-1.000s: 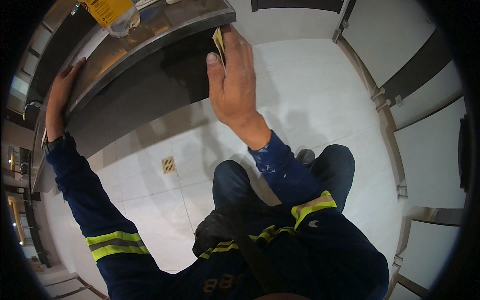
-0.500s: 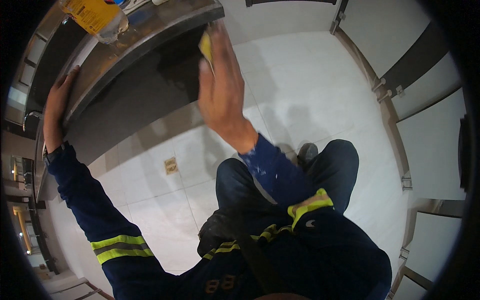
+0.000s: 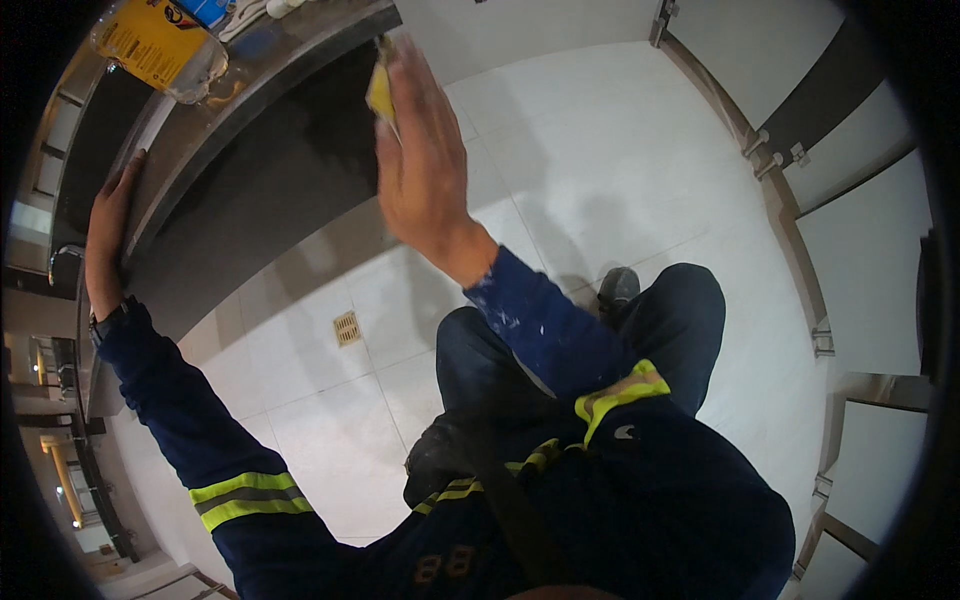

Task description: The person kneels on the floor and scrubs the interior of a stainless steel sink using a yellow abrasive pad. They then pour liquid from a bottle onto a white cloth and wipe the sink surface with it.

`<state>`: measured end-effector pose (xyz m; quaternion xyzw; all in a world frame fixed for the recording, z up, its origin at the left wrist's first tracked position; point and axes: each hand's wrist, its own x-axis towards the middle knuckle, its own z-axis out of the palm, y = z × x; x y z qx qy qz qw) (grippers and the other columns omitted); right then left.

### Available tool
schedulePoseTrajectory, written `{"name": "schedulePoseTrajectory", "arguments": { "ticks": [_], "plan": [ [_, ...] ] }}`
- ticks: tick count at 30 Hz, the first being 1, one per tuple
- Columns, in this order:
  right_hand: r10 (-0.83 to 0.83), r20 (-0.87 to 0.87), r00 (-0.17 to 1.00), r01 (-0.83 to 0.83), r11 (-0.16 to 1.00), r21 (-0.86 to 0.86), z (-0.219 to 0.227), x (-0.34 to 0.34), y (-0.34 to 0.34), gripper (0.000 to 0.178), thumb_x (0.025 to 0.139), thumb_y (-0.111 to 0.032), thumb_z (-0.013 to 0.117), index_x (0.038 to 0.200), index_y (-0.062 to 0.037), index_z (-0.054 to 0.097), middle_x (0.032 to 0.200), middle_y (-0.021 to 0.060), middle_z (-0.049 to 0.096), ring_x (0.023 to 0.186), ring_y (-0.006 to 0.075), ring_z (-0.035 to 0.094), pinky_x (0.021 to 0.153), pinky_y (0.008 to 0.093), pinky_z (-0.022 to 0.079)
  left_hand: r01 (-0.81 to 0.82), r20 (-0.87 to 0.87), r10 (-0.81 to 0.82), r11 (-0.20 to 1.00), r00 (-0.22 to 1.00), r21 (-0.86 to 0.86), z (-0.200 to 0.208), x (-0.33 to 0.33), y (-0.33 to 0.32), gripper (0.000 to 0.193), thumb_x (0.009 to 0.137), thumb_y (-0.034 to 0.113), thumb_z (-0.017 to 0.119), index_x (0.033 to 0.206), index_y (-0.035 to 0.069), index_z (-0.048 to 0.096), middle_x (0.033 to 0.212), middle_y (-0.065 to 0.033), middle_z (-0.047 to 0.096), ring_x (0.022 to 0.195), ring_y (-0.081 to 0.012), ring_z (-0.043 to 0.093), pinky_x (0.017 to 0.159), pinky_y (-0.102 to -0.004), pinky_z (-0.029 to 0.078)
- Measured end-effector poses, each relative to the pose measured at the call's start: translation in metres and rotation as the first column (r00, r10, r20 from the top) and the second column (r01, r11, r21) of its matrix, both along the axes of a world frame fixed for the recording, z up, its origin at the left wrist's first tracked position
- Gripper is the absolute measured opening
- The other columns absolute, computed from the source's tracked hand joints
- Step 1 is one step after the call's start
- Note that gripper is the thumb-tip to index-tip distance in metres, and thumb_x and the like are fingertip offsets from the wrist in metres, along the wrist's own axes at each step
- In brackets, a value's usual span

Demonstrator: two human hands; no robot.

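My right hand [image 3: 425, 170] is raised at the right end of a dark stone counter [image 3: 225, 112], held flat on edge beside its dark front panel [image 3: 270, 185]. A thin yellow pad [image 3: 379, 95] is pinched between its thumb and fingers, close to the panel; whether it touches is hard to tell. The fingertips are slightly blurred. My left hand [image 3: 108, 225] rests on the counter's edge further left, fingers stretched out and nothing visible in them.
On the counter lie a clear bottle with a yellow label [image 3: 155, 48], a blue item [image 3: 205, 10] and a whitish cloth [image 3: 243, 15]. White tiled floor [image 3: 560, 180] with a square drain [image 3: 346, 328] spreads below. White cubicle panels [image 3: 865, 260] line the right side.
The whole view has shifted a little, so the counter, bottle and both hands sit further left. My right hand keeps the yellow pad by the counter's end; my left stays on the edge.
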<state>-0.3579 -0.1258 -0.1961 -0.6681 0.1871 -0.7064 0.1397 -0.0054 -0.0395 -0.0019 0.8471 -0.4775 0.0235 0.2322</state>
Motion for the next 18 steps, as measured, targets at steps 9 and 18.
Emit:
{"name": "schedulePoseTrajectory", "arguments": {
  "ticks": [9, 18],
  "plan": [
    [-0.006, -0.025, 1.000, 0.007, 1.000, 0.017, 0.006, -0.004, -0.001, 0.061, 0.094, -0.002, 0.048, 0.151, -0.0006, 0.028, 0.153, 0.0250, 0.033, 0.142, 0.0422, 0.032, 0.116, 0.0459, 0.028, 0.049, 0.026, -0.048, 0.999, 0.999, -0.025, 0.001, 0.001, 0.005, 0.073, 0.091, 0.061, 0.056, 0.124, -0.004, 0.064, 0.109, -0.0215, 0.068, 0.102, -0.0256, 0.065, 0.095, -0.0301, 0.045],
    [0.071, -0.056, 0.996, -0.060, 0.983, 0.173, -0.056, -0.022, 0.025, 0.064, 0.089, 0.003, 0.051, 0.150, 0.0001, 0.031, 0.151, 0.0248, 0.036, 0.139, 0.0428, 0.035, 0.115, 0.0486, 0.030, 0.043, 0.029, -0.043, 0.999, 0.999, -0.011, 0.006, 0.004, 0.006, 0.075, 0.091, 0.061, 0.056, 0.127, -0.005, 0.062, 0.115, -0.0218, 0.067, 0.105, -0.0257, 0.064, 0.098, -0.0307, 0.044]
  ]
}}
